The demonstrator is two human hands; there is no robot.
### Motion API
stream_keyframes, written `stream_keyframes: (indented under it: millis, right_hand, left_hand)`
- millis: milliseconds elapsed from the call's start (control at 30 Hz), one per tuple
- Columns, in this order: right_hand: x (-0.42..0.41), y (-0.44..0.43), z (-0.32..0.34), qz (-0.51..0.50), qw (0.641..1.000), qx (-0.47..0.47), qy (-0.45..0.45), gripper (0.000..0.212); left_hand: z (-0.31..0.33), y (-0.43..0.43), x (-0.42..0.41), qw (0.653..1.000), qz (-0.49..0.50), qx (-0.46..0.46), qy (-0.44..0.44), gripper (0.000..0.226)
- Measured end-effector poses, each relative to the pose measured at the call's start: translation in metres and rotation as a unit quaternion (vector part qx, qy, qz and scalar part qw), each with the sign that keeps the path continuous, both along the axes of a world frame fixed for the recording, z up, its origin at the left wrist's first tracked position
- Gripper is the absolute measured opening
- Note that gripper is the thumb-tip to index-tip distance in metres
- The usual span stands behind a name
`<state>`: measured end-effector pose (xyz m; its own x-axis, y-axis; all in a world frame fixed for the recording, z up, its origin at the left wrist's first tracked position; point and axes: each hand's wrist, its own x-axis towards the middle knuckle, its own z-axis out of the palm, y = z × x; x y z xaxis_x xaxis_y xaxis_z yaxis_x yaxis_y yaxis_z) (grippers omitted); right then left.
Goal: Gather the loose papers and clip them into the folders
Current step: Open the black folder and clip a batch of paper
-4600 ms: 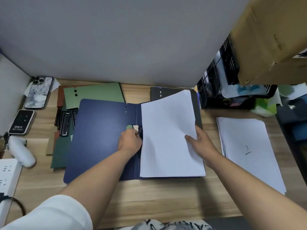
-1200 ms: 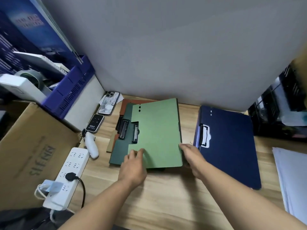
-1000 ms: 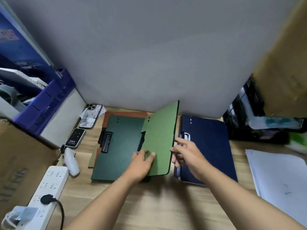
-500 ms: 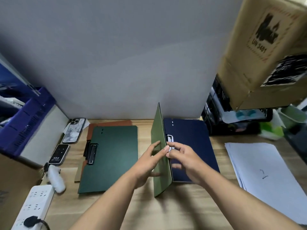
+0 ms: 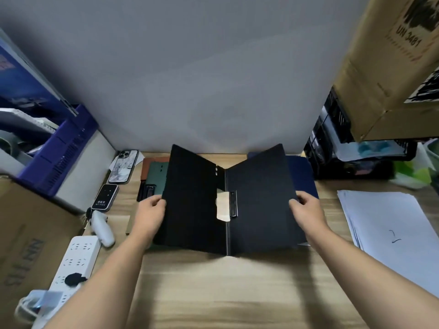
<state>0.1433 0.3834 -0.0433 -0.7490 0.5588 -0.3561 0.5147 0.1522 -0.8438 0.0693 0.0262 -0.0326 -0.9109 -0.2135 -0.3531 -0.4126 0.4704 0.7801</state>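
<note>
While both hands spread the folder [image 5: 194, 210] open, its clip [image 5: 233, 204] sits bare midway between my two grips.

My left hand [image 5: 152, 210] curls round the left cover's outer edge and my right hand [image 5: 306, 210] round the right cover's, so the folder sags in a shallow V between them. The covers look stiff and light, so I judge edge holds will steer them; the clip probably springs hard. Loose papers [image 5: 389, 224] lie outboard of the right grip. Half a second ago the folder stood nearly shut, hands close together.

Bare desk [image 5: 213, 293] lies open before the spread folder [image 5: 259, 210] (paper stack [image 5: 384, 224] right, power strip [image 5: 76, 260] left).
</note>
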Motion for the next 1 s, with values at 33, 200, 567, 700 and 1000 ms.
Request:
stream_keyframes:
  millis: [33,200,567,700,1000]
  right_hand:
    - [0.0,0.0,-0.003,0.004,1.0,0.019,-0.008,0.021]
    - [0.003,-0.003,-0.015,0.051,0.995,0.07,-0.052,0.043]
    - [0.085,0.116,-0.027,-0.048,0.991,0.089,-0.085,0.034]
    - [0.138,0.212,-0.038,-0.13,0.973,0.137,-0.135,0.036]
    - [0.169,0.347,-0.074,-0.061,0.979,0.078,-0.179,0.029]
  left_hand:
    - [-0.007,-0.008,0.0,0.999,0.009,-0.043,-0.017,0.021]
    - [-0.023,-0.007,0.001,0.977,0.019,-0.19,-0.09,0.059]
    - [-0.011,0.242,0.041,0.935,-0.331,0.009,0.126,0.044]
    - [-0.026,0.344,0.089,0.863,-0.498,0.019,0.079,0.045]
    - [-0.083,0.441,0.143,0.814,-0.563,-0.138,-0.017,0.082]
